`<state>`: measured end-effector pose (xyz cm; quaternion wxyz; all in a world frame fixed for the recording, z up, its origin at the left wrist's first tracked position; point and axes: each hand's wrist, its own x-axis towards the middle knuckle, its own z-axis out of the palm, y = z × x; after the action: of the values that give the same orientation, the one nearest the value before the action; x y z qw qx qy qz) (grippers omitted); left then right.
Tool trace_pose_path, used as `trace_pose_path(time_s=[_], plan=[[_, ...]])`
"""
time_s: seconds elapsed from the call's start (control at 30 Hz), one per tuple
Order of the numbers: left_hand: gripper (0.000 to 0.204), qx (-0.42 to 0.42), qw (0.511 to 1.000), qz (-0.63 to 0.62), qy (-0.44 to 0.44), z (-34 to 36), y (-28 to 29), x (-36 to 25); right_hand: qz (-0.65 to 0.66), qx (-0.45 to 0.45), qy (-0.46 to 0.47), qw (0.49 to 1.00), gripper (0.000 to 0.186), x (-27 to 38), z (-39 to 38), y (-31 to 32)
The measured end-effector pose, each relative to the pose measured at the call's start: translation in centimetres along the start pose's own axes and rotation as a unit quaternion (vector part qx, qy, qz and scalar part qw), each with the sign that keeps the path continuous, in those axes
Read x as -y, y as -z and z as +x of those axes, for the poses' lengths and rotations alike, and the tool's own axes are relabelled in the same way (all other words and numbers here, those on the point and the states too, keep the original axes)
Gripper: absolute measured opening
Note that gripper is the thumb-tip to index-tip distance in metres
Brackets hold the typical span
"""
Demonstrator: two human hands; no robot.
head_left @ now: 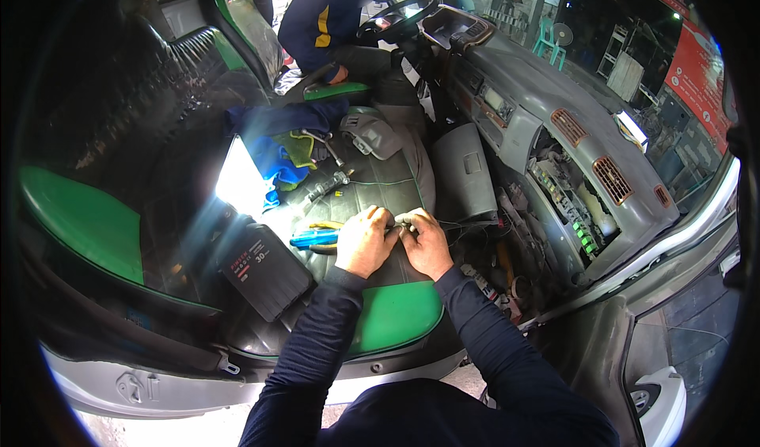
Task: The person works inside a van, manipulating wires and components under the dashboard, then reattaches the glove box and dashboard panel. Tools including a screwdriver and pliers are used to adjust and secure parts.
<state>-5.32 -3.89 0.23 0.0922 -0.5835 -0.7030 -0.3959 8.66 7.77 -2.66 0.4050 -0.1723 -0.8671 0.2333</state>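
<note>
Over the black-and-green seat (400, 316), my left hand (366, 241) is closed, fingertips pinched on something I cannot make out. Beside it, my right hand (423, 243) pinches a thin dark wire (463, 224), which runs toward the open dashboard. Just left of my left hand lie hand tools with blue and yellow handles (310, 238). A black box (267, 270) sits further left, beside a glaring white light (241, 174). Behind my hands lie a metal tool (327, 184), blue and olive cloths (289, 158) and a grey plastic part (372, 136).
A co-worker (332, 23) sits at the back by the steering wheel (397, 21). To the right, the glove box (467, 170) hangs beside the dashboard (522, 83), where an opening exposes a fuse panel (566, 205). The open door (673, 320) is at the lower right.
</note>
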Motion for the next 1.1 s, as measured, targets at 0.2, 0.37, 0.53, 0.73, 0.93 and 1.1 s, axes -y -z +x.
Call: trace_pose_path(time_s=[0.2, 0.37, 0.53, 0.73, 0.93, 1.1], plan=[[0.021, 0.000, 1.000, -0.019, -0.004, -0.09, 0.18, 0.03, 0.006, -0.004, -0.009, 1.000, 0.019, 0.12, 0.01, -0.03], [0.018, 0.002, 1.000, -0.019, -0.005, -0.01, -0.12, 0.37, 0.008, -0.009, -0.002, 1.000, 0.021, 0.11, 0.03, -0.08], [0.017, -0.014, 0.999, -0.034, -0.003, -0.08, -0.16, 0.28, 0.002, -0.002, -0.010, 1.000, 0.026, 0.13, -0.04, -0.04], [0.025, -0.021, 1.000, -0.010, 0.002, 0.02, -0.09, -0.09, -0.007, -0.008, 0.001, 1.000, 0.027, 0.13, -0.07, -0.07], [0.019, -0.007, 1.000, -0.022, 0.003, -0.09, 0.14, -0.15, -0.002, -0.007, -0.004, 1.000, 0.024, 0.19, -0.04, -0.06], [0.019, -0.008, 1.000, -0.010, 0.006, 0.00, 0.17, -0.08, 0.004, 0.000, -0.010, 1.000, 0.021, 0.12, -0.06, -0.10]])
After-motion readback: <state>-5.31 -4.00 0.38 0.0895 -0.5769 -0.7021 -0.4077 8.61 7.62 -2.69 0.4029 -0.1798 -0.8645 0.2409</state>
